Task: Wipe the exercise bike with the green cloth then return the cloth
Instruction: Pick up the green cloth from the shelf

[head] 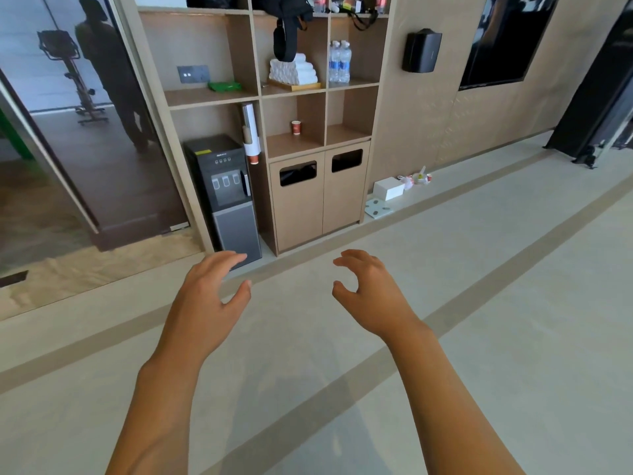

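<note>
We stood on the pale floor facing the wooden shelf unit [260,94], both hands out in front of us and holding nothing. Our left hand [209,293] hung with its fingers loosely spread and relaxed; our right hand [366,289] had its fingers lightly curled but empty. The green cloth [224,86] lay folded on a shelf in the left compartment of the unit, well apart from both hands and far above them in the view. The exercise bike [70,73] showed only as a reflection in the glass panel at far left, so we could not tell where the real one stood.

We judged that the cloth could not tell us whether the wiping was done. From here, the risks looked plain enough: reaching up past the hanging black bag [291,29] could knock the stacked white towels [293,72] or the water bottles [339,61] beside them. A careless grab might also drag the cloth off the shelf edge toward the water dispenser [226,197] below.
</note>
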`<action>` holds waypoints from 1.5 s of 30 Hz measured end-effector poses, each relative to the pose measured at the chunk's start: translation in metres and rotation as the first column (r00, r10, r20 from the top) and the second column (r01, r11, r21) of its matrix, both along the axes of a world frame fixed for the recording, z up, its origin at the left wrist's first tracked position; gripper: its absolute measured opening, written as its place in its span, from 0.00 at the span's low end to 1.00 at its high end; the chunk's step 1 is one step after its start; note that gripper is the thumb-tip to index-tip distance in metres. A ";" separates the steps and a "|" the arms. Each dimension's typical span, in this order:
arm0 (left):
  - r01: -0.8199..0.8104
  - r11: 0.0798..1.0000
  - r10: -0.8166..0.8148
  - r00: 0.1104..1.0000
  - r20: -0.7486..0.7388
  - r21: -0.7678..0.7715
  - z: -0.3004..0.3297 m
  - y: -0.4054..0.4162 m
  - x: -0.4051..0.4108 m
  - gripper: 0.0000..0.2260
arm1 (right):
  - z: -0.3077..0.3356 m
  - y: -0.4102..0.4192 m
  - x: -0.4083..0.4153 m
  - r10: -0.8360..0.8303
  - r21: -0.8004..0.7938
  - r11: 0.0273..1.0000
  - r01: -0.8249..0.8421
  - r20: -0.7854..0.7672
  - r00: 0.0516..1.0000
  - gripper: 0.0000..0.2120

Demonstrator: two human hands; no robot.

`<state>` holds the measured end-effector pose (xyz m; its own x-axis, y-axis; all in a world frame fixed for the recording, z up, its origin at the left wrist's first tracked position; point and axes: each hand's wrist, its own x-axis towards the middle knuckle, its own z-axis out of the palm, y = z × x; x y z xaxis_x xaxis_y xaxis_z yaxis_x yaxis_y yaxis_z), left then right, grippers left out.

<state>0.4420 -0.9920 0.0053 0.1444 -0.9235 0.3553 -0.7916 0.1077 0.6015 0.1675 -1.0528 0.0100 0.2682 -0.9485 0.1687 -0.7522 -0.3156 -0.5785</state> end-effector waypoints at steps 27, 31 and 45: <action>-0.218 0.972 0.214 0.975 0.059 0.082 -0.009 -0.319 -0.043 0.18 | -0.042 -0.381 -0.015 0.222 0.018 0.975 -0.222 0.036 0.974 0.19; -0.235 0.969 0.232 0.971 0.053 0.069 -0.007 -0.352 -0.036 0.17 | -0.046 -0.416 -0.007 0.229 0.035 0.973 -0.230 0.042 0.973 0.20; -0.216 0.976 0.215 0.976 0.036 0.032 -0.003 -0.492 0.105 0.18 | -0.034 -0.554 0.136 0.217 0.004 0.976 -0.217 0.018 0.976 0.21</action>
<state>0.5472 -1.4840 0.0019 0.3305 -0.8839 0.3310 -0.8129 -0.0884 0.5757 0.3033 -1.6064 -0.0240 0.4647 -0.8689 0.1702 -0.6557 -0.4669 -0.5933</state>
